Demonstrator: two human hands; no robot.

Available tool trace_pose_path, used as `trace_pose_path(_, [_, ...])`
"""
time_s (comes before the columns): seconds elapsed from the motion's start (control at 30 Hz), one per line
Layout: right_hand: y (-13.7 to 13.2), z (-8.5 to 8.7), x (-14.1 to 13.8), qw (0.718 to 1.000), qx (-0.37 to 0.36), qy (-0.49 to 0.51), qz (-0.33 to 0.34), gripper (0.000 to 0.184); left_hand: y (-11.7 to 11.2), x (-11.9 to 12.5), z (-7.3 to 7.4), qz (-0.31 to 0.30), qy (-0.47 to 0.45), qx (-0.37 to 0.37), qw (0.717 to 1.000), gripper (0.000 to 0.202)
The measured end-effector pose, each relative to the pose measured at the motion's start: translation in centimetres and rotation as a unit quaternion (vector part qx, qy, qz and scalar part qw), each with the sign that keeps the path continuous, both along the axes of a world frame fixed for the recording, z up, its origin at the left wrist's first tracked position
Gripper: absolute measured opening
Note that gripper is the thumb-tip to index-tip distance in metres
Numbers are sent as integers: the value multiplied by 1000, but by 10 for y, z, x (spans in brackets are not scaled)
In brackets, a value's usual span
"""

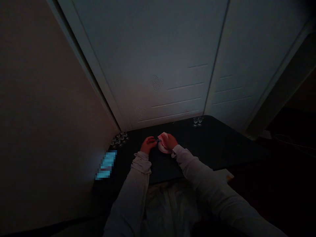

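Over the dark table, my left hand [148,144] is closed, its fingertips pinching a small shiny glass [157,140]. Most of this glass is hidden by fingers and cloth, so its full shape does not show. My right hand [170,141] grips a pink cloth [164,148] and presses it against the glass. Part of the cloth hangs below the right hand and another corner sticks up above the fingers. Both hands are close together, almost touching.
Small stemmed glasses [119,139] cluster at the table's [197,149] left end; a few more glasses [197,121] stand at the back right. A lit, blurred-out screen [106,165] lies at the left edge. A white panelled door [158,49] rises behind the table. The room is dim.
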State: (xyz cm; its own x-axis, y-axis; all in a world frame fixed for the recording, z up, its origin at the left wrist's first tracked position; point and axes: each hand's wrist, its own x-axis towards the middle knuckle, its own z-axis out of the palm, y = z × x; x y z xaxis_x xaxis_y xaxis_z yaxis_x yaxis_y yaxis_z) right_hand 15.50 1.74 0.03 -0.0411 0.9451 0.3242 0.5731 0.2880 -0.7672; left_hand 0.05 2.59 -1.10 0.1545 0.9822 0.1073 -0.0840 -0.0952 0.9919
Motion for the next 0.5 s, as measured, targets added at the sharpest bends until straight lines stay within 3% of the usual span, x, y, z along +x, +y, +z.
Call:
trace_pose_path(0.17, [3,-2,0,1000,16,14,-9,36,0,0,-2,-14,23,15,1000,43])
trace_pose_path(0.4, [3,-8,0,999,-6,33,23,30,4,-2,-2,45,-27,-49,997,38])
trace_pose_path(0.5, [1,-6,-1,999,-3,29,18,30,3,-1,0,39,-22,-54,998,37])
